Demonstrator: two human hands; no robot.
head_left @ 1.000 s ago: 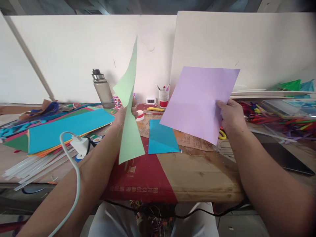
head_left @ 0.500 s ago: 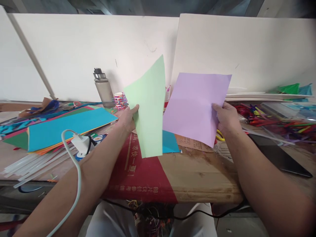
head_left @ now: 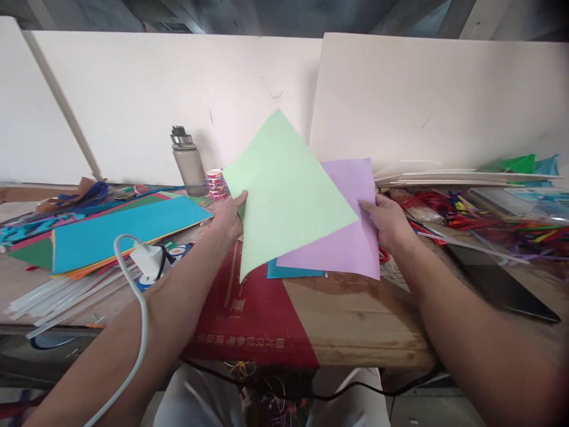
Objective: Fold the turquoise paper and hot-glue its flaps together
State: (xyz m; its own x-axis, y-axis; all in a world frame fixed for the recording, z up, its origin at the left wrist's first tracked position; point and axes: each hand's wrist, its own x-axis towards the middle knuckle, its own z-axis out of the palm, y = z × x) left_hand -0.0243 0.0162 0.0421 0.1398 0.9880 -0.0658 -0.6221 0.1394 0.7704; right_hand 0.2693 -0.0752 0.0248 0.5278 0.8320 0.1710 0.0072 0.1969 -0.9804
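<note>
My left hand point(head_left: 231, 214) pinches the left edge of a light green sheet of paper point(head_left: 284, 196), thumb on its near face. The sheet is held up and turned so one corner points upward. In my right hand point(head_left: 386, 220) is a purple sheet of paper point(head_left: 342, 249), gripped at its right edge. The green sheet overlaps the purple one in front and hides its left upper part. Below them a blue sheet point(head_left: 284, 271) lies on the cardboard point(head_left: 355, 320), mostly covered from view.
At left lie a stack of coloured paper point(head_left: 128, 222), clear plastic sticks point(head_left: 66, 299) and a white charger point(head_left: 149, 261) with its cable. A bottle point(head_left: 189, 163) and a patterned cup point(head_left: 216, 184) stand behind. A black tablet point(head_left: 498, 281) and colourful pipe cleaners point(head_left: 462, 210) lie at right.
The green sheet has turned from nearly edge-on to facing me and tilted. My right hand has moved left and slightly down, bringing the purple sheet behind the green one.
</note>
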